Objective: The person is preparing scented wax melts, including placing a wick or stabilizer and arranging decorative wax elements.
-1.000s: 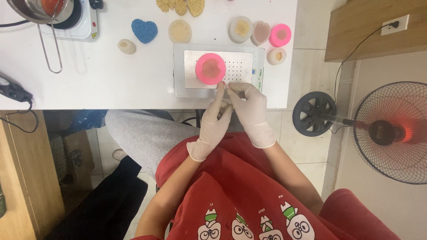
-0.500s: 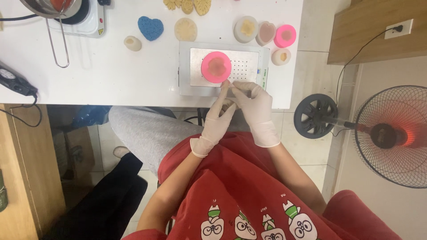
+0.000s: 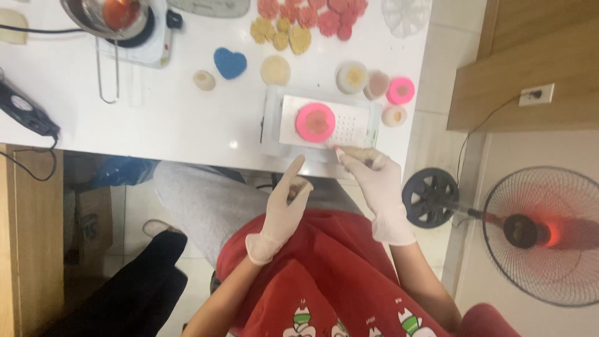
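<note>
From where I watch, my right hand [image 3: 378, 181] in its white glove pinches a small slim item [image 3: 357, 153] between curled fingers at the near edge of the desk [image 3: 162, 125], just beside the grey scale [image 3: 321, 123]. What the item is, I cannot tell. My left hand [image 3: 284, 209], also gloved, hangs below the desk edge holding nothing, forefinger straight, other fingers loosely bent. A pink round mould [image 3: 315, 122] sits on the scale's plate. A blue heart mould [image 3: 229, 62] lies farther back, a fan [image 3: 540, 234] stands on the floor
</note>
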